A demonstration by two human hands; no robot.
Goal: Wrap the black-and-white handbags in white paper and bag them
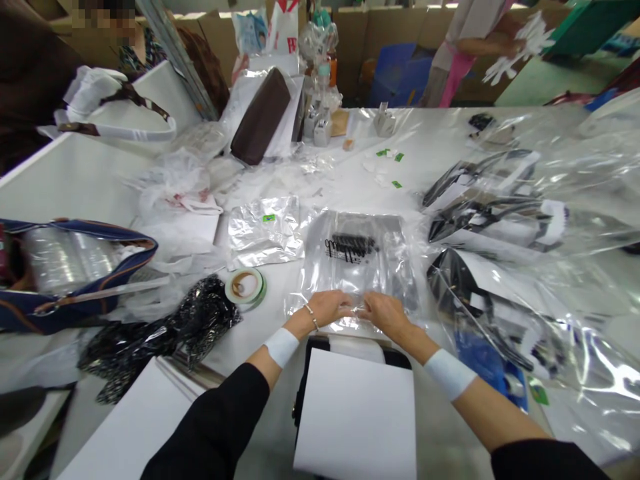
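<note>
White table [425,137] space spreads forward, strewn with plastic wrapping, and one clear bag [361,270] with black print lies flat near its middle. It should handle as something light, limp and slippery, easily creased; the best hold is likely by the two corners of its near edge, drawn evenly apart. Two hands meet at that edge, the left hand [330,308] and the right hand [387,313] close together with fingers bent onto the film; whether the grip pinches it or only presses down, I cannot tell, as the fingertips are hard to make out. Just this side of them, one white sheet [357,413] covers most of one black item [405,360]. To the left of the clear bag sit one silver packet [247,247] and one tape roll [260,288], with one heap of speckled black plastic [200,320] beside the roll. Three black bundles [495,220] in clear wrap line the right side. Farther out are one blue bag [125,303] at left, one brown case [263,117], and, beyond the far edge, one person [450,53] holding white gloves [534,41].
</note>
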